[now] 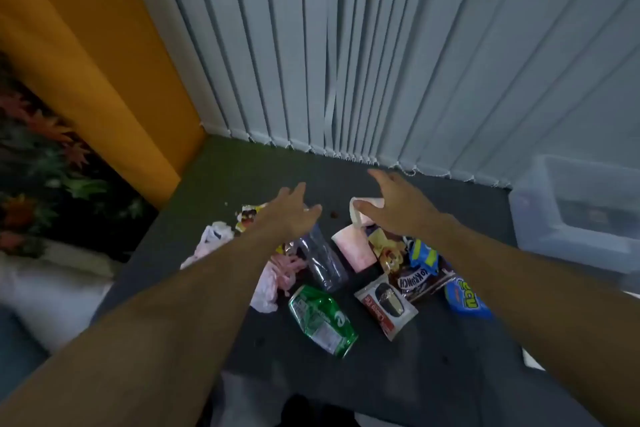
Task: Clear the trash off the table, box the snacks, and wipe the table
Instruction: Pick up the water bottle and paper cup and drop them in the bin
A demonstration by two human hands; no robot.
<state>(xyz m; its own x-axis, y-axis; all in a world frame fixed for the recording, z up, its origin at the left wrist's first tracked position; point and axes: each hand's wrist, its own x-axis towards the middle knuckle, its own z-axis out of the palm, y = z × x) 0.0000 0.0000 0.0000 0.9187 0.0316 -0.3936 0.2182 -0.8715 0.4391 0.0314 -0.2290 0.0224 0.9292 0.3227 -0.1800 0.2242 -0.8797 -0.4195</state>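
A person is reaching both bare arms out over a dark table (433, 340). The left hand (294, 215) is hovering with fingers straight and loosely spread, holding nothing, over the far end of a clear plastic cup (322, 262) that is lying on its side. The right hand (398, 211) is stretching forward with fingers extended and empty; its thumb is lying just beside a white paper scrap (362, 210), though the blur is hiding whether they are touching. Litter is sitting in a cluster at the middle of the table, under and nearer than the hands. A pink-and-white cup (353, 253) is lying tipped beside the clear one, and a crushed green can (322, 321) is resting nearer the person. A white snack packet (386, 303) is lying right of the can, with a dark chocolate wrapper (420, 281) and a blue packet (467, 298) overlapping farther right. Crumpled pink tissue (280, 270) and a white plastic bag (214, 239) are bunching to the left. A clear storage box (540, 218) is standing at the table's right edge, and vertical blinds (381, 62) are hanging behind.
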